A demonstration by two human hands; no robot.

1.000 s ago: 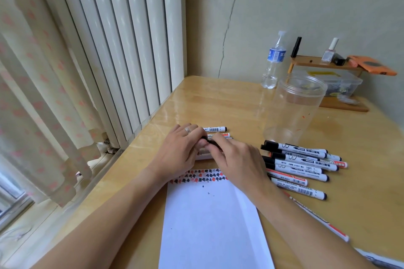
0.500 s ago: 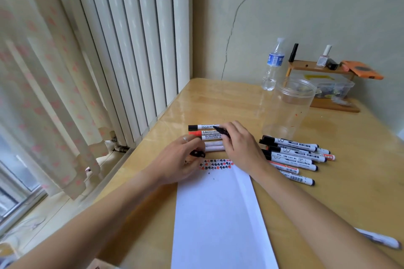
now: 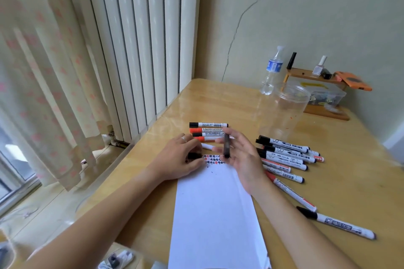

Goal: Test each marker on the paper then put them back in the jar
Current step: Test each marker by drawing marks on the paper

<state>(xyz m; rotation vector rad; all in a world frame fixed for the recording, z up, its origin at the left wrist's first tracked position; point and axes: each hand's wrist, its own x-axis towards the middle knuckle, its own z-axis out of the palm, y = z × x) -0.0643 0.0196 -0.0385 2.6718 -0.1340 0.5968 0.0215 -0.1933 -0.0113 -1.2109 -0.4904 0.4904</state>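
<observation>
Wooden table | right hand grip pinches blurred black marker | left hand grip holds black cap

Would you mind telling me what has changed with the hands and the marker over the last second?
The hands have pulled the cap off: the left hand now holds the black cap at the paper's top edge, while the right hand has swung the uncapped marker tip-down over the test marks. The jar and the loose markers on the table stayed put.
</observation>
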